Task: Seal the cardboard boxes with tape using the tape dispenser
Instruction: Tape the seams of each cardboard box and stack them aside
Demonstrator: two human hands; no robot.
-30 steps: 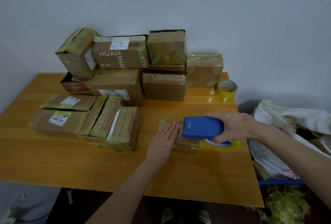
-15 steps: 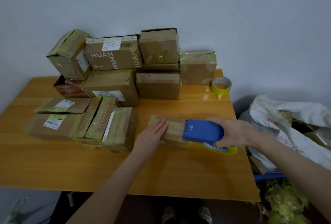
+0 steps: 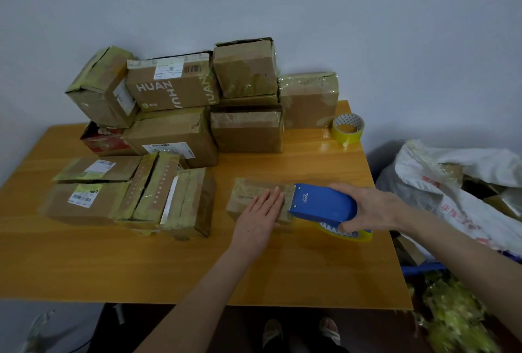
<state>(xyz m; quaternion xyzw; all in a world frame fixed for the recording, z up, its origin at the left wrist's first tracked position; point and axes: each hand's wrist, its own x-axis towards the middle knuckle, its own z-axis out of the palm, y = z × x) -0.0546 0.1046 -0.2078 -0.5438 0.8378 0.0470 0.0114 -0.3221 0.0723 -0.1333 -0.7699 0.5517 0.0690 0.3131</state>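
Observation:
A small flat cardboard box [image 3: 248,193] lies on the wooden table [image 3: 141,268], right of centre. My left hand [image 3: 261,218] presses flat on its top with straight fingers. My right hand [image 3: 367,208] grips a blue tape dispenser [image 3: 323,204] loaded with a yellowish tape roll [image 3: 350,233]. The dispenser's front edge sits at the box's right end, just beside my left fingertips.
Several taped boxes [image 3: 175,93] are stacked against the wall at the back, and more lie flat at the left [image 3: 127,194]. A spare yellow tape roll [image 3: 348,129] stands at the back right. A white bag [image 3: 457,183] with scraps lies off the table's right edge.
The dispenser has slid left along the small box, from its right end toward my left fingertips. My left hand stayed flat on the box. The camera shifted slightly.

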